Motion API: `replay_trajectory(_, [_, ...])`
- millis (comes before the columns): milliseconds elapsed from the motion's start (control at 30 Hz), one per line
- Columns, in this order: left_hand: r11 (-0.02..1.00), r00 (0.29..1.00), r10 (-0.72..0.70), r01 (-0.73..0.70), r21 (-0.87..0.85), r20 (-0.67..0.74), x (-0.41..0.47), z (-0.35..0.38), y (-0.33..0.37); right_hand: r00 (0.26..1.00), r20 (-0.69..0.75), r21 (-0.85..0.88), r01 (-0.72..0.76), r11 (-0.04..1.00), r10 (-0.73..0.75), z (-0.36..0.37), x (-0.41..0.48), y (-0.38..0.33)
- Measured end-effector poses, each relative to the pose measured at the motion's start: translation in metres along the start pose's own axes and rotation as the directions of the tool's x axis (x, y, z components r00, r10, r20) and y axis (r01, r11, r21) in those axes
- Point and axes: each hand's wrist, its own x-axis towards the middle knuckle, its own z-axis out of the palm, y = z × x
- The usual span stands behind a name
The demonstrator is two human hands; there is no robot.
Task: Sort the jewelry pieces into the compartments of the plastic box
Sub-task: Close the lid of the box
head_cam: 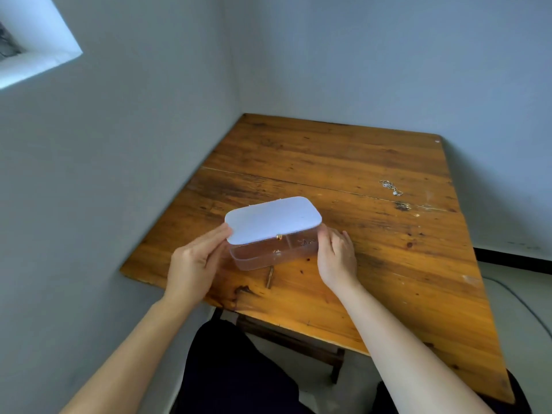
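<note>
2 hands' fingers clamp 1 plastic box [268, 255], lid [273, 219] tilted; 1 necklace [390, 187] apart.

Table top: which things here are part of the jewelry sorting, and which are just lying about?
Part of the job:
- plastic box
- white lid
- silver chain
- left hand
- right hand

Lying about:
- small stick before the box
- wooden table

Clear box [270, 254] sitting mid-counter, white lid [272, 220] lying on top, small pieces showing inside; silver chain [390, 187] lying far right, well apart.
</note>
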Motion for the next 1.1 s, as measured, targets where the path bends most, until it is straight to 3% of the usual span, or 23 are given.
replay_trajectory(133, [0.998, 0.978, 0.037, -0.047, 0.044, 0.204, -0.010, -0.003, -0.004, 0.999, 0.043, 0.076, -0.035, 0.996, 0.032, -0.002, -0.003, -0.002])
replay_trajectory(333, [0.986, 0.957, -0.004, -0.043, 0.158, 0.289, 0.011, -0.003, 0.012, 0.997, 0.009, 0.070, -0.079, 0.994, 0.078, 0.001, -0.005, -0.003])
replay_trajectory(400, [0.972, 0.872, -0.067, -0.052, 0.227, 0.484, 0.027, 0.005, 0.012, 0.997, 0.009, 0.054, -0.075, 0.996, 0.075, 0.002, -0.004, -0.001])
replay_trajectory(467, [0.956, 0.717, -0.194, -0.015, 0.294, 0.669, 0.045, 0.015, 0.009, 0.999, 0.018, 0.038, -0.048, 0.998, 0.048, 0.002, -0.005, 0.001])
replay_trajectory(500, [0.951, 0.656, -0.235, 0.002, 0.310, 0.718, 0.054, 0.019, 0.008, 0.999, 0.026, 0.026, -0.032, 0.999, 0.031, 0.003, -0.005, 0.001])
replay_trajectory(567, [0.955, 0.619, -0.253, 0.037, 0.294, 0.744, 0.065, 0.025, 0.003, 0.999, 0.050, -0.021, -0.013, 1.000, 0.014, 0.005, -0.007, 0.002])
replay_trajectory(633, [0.966, 0.663, -0.233, 0.072, 0.250, 0.712, 0.064, 0.029, -0.001, 0.996, 0.083, -0.076, -0.020, 0.997, 0.027, 0.006, -0.008, 0.003])
replay_trajectory(767, [0.975, 0.823, -0.213, 0.139, 0.176, 0.527, 0.041, 0.036, -0.007, 0.992, 0.129, -0.209, 0.035, 0.977, -0.008, 0.009, -0.007, 0.004])
replay_trajectory(867, [0.950, 0.900, -0.285, 0.218, 0.224, 0.330, 0.031, 0.040, -0.013, 0.965, 0.225, -0.532, 0.234, 0.814, -0.130, 0.016, -0.005, 0.005])
replay_trajectory(933, [0.918, 0.913, -0.356, 0.302, 0.257, 0.200, 0.032, 0.040, -0.019, 0.951, 0.279, -0.622, 0.286, 0.729, -0.135, 0.020, -0.005, 0.006])
replay_trajectory(1100, [0.824, 0.867, -0.499, 0.479, 0.304, -0.014, 0.047, 0.036, -0.042, 0.939, 0.330, -0.659, 0.305, 0.687, -0.101, 0.020, -0.002, 0.005])
